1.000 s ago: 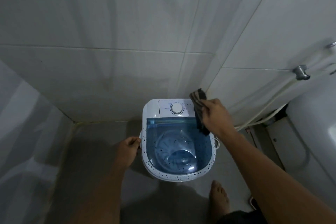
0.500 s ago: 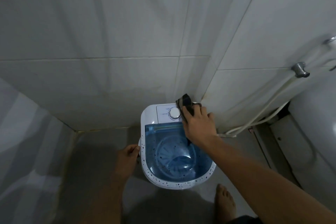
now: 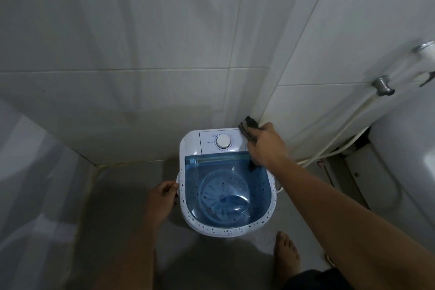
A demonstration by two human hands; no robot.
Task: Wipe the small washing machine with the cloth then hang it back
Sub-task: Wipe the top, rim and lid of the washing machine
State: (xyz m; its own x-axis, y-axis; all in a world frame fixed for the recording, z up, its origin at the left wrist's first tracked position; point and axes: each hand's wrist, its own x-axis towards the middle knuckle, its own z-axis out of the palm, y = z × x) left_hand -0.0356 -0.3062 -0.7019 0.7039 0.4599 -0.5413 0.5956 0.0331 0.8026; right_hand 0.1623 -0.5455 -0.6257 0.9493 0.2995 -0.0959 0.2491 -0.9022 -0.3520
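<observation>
A small washing machine (image 3: 226, 183) stands on the gray floor (image 3: 122, 195), close to the corner of the tiled wall (image 3: 141, 42). It is white with little dark dots on its rim, and it has a see-through blue lid (image 3: 223, 186) that shows the round tub inside. At the 12 o'clock end of its top there is a white panel with a round knob (image 3: 223, 141). The right hand (image 3: 267, 146) is at about 1 o'clock on the machine, at the back right corner. Its fingers are curled tight around a dark cloth (image 3: 248, 128). One end of the cloth sticks out past the fingers toward the wall, and it lies on the corner of the white panel, just beside the knob. A small dark bit of cloth hangs out under the hand, over the edge of the blue lid. The left hand (image 3: 162, 200) is at 9 o'clock on the machine. Its fingers are bent and the tips touch the left side of the rim; I cannot tell if they grip it. A bare foot (image 3: 286, 254) stands on the floor at about 5 o'clock from the machine. A pale hose (image 3: 339, 134) runs down the wall at 3 o'clock from a shiny tap (image 3: 382, 86).
</observation>
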